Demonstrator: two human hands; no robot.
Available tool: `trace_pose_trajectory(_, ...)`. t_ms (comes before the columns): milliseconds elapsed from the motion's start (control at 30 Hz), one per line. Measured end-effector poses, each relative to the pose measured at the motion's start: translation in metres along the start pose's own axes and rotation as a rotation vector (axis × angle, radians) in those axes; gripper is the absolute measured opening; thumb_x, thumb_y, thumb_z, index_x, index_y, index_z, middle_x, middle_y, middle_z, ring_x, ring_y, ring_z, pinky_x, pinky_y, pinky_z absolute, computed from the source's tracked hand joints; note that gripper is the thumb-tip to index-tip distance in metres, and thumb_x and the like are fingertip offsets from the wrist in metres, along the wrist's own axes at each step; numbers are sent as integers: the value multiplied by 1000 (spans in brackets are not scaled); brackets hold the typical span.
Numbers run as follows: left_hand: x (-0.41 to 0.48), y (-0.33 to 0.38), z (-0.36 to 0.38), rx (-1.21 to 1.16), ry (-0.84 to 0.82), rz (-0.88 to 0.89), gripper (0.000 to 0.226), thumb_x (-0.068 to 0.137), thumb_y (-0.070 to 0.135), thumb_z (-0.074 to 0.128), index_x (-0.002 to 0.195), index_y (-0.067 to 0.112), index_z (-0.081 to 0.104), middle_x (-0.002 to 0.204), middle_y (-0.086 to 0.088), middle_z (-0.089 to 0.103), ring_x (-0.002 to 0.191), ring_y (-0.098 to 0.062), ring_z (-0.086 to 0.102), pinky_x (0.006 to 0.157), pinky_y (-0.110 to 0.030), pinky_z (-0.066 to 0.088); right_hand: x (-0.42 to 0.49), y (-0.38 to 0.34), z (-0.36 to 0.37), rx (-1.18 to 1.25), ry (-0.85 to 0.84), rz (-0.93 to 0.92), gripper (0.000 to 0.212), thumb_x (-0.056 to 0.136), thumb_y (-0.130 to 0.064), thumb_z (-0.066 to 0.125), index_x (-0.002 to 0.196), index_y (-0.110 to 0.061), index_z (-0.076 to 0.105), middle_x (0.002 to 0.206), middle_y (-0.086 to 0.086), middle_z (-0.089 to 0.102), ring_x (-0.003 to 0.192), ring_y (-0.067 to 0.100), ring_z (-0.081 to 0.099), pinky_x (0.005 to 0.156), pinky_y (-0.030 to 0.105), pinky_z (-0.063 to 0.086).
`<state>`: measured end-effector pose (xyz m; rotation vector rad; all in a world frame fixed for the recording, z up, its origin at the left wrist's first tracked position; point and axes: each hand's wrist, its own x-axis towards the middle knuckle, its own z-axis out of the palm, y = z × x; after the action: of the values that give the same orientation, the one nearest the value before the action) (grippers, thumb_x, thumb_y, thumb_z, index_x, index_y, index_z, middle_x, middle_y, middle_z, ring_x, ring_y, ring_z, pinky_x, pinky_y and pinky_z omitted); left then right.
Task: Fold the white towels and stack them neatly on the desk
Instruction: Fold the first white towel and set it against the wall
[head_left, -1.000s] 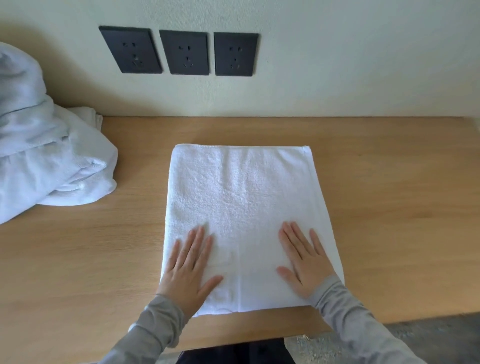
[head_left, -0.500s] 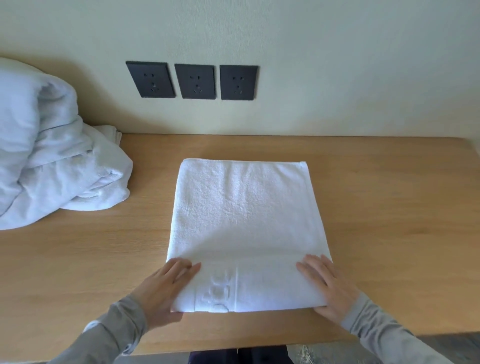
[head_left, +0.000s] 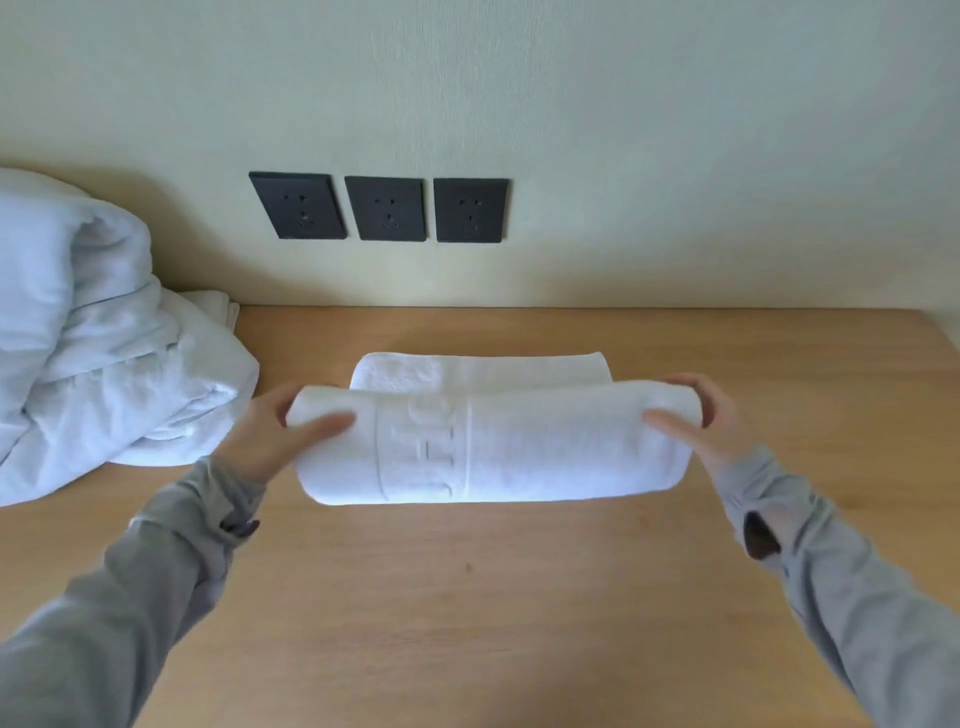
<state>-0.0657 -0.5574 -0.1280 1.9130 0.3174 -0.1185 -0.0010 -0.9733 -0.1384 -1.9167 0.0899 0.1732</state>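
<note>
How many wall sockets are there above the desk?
3, in a row on the wall: left socket, middle socket, right socket. The towel pile could hide more further left.

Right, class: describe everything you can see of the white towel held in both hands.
The white towel looks like thick terry cloth, with an embossed band of raised letters left of centre. Its near edge is lifted and carried over toward the wall in a soft fold, while the far part lies flat on the wooden desk. The left hand and right hand pinch its two ends.
</note>
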Motion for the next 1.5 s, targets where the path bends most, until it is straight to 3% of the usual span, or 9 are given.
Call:
trace_pose_trajectory(167,60,-9,19,-121,205,-199,35,77,58,64,85,24,63,88,3,64,85,-17,61,63,-27,43,51,-2,33,91,191,102,25,84,-32,66,101,-18,56,86,-9,63,74,8,61,50,14,47)
trace_pose_trajectory(267,95,-19,30,-69,270,-306,64,77,66,56,112,12,58,99,-5,62,84,-20,58,74,-33,42,79,5,47,-6,197,137,26,89,-38,58,103,-17,51,84,-10,57,71,3,54,49,5,41)
trace_pose_trajectory(433,136,-28,43,129,283,-381,77,85,64,46,131,1,48,130,-21,52,118,-38,48,98,-40,35,115,21,62,-145,202,236,50,93,-40,51,127,-4,44,106,6,50,97,23,50,81,25,31)
trace_pose_trajectory(600,145,-49,55,208,295,-473,75,88,61,43,127,-2,50,126,-26,53,115,-40,48,87,-37,34,137,36,78,-271,197,333,56,92,-40,51,129,0,41,129,20,50,112,32,50,86,27,32)
trace_pose_trajectory(833,154,-46,60,394,292,-531,74,88,63,37,123,-2,49,113,-26,58,95,-37,52,77,-37,38,154,41,88,-472,220,442,60,91,-48,49,125,1,42,121,24,53,109,39,51,86,37,37)
trace_pose_trajectory(1000,130,-11,77,886,397,-106,50,96,43,32,140,19,30,137,-15,41,122,-35,41,98,-48,32,153,36,94,-585,234,416,59,94,-42,44,129,4,35,125,28,48,111,41,49,89,42,39)
trace_pose_trajectory(1133,87,17,140,1036,130,250,64,92,56,5,149,27,9,158,-2,4,146,-23,2,117,-48,0,139,21,89,-909,297,163,47,95,-33,45,133,-5,39,135,17,42,118,35,42,92,44,35)
trace_pose_trajectory(1300,71,19,180,1055,42,190,62,94,48,9,148,19,20,157,-7,14,144,-26,11,115,-54,12,87,-6,120,-911,367,-490,39,90,-18,37,113,-3,64,121,14,63,116,32,57,98,45,37)
trace_pose_trajectory(1500,89,0,167,1069,-71,251,55,87,43,-13,139,29,-25,157,2,-18,142,-15,-21,114,-38,-16,58,10,143,-1126,-41,-351,56,94,-36,19,140,-12,40,148,1,37,137,21,34,115,42,18)
